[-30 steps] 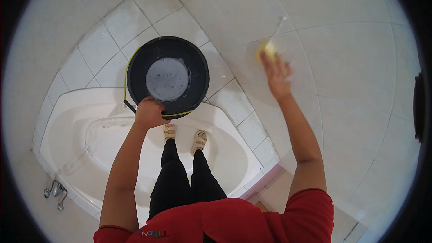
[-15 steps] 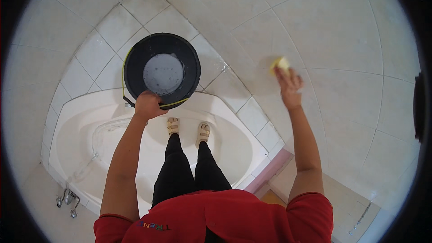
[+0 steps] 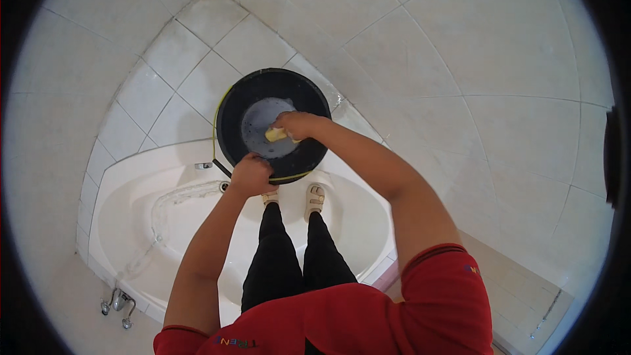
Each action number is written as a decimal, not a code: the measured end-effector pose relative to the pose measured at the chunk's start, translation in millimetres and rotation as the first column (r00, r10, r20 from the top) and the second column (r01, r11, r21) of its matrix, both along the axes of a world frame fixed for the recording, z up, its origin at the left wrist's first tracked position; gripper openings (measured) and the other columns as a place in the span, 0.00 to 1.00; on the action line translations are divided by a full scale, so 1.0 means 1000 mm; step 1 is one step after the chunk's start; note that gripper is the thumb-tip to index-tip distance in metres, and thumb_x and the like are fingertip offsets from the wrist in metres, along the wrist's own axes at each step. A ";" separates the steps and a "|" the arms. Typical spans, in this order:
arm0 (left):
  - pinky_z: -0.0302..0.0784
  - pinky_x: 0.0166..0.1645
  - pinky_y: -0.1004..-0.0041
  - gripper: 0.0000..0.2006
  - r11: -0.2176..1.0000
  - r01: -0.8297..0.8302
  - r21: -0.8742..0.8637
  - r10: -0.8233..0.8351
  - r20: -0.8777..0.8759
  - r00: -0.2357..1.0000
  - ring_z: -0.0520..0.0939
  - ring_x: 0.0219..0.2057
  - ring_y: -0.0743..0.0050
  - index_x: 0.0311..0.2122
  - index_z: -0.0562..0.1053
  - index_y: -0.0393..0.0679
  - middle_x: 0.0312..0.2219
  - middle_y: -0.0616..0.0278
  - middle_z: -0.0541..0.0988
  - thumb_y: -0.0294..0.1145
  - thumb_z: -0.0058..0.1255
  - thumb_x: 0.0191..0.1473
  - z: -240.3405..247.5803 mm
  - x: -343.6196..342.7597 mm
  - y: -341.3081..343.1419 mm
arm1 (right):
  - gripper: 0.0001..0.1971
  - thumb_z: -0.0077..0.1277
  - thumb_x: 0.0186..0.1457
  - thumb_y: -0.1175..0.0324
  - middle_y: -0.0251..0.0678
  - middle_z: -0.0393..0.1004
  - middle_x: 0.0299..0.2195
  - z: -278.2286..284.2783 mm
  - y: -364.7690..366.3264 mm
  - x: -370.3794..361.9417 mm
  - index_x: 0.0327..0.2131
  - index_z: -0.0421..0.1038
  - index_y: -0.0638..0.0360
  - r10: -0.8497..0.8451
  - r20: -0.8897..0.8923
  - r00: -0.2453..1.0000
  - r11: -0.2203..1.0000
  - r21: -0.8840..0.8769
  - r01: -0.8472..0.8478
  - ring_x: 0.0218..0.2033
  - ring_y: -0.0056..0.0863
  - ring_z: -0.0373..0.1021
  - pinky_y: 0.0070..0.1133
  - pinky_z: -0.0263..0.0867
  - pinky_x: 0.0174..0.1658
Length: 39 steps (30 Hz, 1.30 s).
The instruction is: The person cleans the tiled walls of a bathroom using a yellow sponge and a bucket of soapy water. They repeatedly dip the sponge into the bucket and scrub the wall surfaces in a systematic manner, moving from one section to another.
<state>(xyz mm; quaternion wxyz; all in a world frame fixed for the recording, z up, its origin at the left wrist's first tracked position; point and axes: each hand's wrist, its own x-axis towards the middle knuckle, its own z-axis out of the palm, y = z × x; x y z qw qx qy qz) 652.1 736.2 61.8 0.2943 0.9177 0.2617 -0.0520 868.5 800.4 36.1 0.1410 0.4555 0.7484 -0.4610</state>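
My left hand (image 3: 251, 176) is closed round the near rim of a black bucket (image 3: 230, 115), its thumb and fingers partly hidden from view. The bucket has a yellow-green handle (image 3: 214, 138) hanging round its left side and holds whitish, sudsy water (image 3: 265, 112). Inside the bucket, just over the water, my right hand (image 3: 294, 125) grips a yellow sponge (image 3: 275, 135). Whether the sponge touches the water I cannot tell.
I stand in sandals (image 3: 315, 198) inside a white corner bathtub (image 3: 177, 256), with a drain (image 3: 224, 186) near its far side. A tiled ledge (image 3: 187, 69) runs behind it, below pale tiled walls (image 3: 420, 46). A metal tap (image 3: 118, 300) sits at the lower left.
My right hand has brought the sponge from the right wall down into the bucket. The bucket, still in my left hand's grip, appears farther right and nearer in the view.
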 end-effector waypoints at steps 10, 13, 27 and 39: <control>0.69 0.47 0.70 0.17 0.995 0.099 -0.009 -0.099 0.037 0.994 0.79 0.29 0.67 0.22 0.78 0.46 0.20 0.63 0.77 0.50 0.58 0.31 -0.001 0.025 0.006 | 0.26 0.55 0.46 0.63 0.47 0.66 0.48 -0.143 -0.057 -0.023 0.50 0.59 0.51 -0.193 0.468 0.863 0.957 -0.104 0.270 0.51 0.41 0.64 0.29 0.60 0.52; 0.70 0.46 0.70 0.17 0.996 0.091 0.000 -0.091 0.038 0.995 0.78 0.28 0.67 0.22 0.79 0.47 0.21 0.63 0.77 0.50 0.58 0.30 -0.003 0.026 0.006 | 0.25 0.56 0.46 0.63 0.45 0.70 0.42 -0.099 -0.041 0.000 0.49 0.60 0.51 -0.316 0.012 0.949 0.943 -0.109 0.315 0.48 0.39 0.67 0.29 0.62 0.49; 0.72 0.43 0.68 0.15 0.999 0.031 0.022 -0.032 0.054 0.998 0.78 0.29 0.67 0.24 0.80 0.49 0.22 0.65 0.78 0.47 0.60 0.29 0.007 0.031 0.000 | 0.12 0.40 0.59 0.63 0.42 0.68 0.35 0.034 -0.056 0.164 0.39 0.63 0.62 -0.017 -0.194 -0.981 -0.163 -0.967 0.194 0.34 0.37 0.68 0.29 0.70 0.32; 0.72 0.40 0.69 0.15 0.995 0.060 0.074 -0.066 0.089 0.994 0.79 0.27 0.68 0.24 0.80 0.50 0.21 0.68 0.78 0.45 0.63 0.27 0.000 0.035 -0.003 | 0.15 0.30 0.60 0.55 0.32 0.65 0.23 -0.092 -0.106 0.217 0.30 0.62 0.53 0.379 -0.001 -0.925 -0.430 -0.885 -0.176 0.19 0.26 0.62 0.23 0.63 0.21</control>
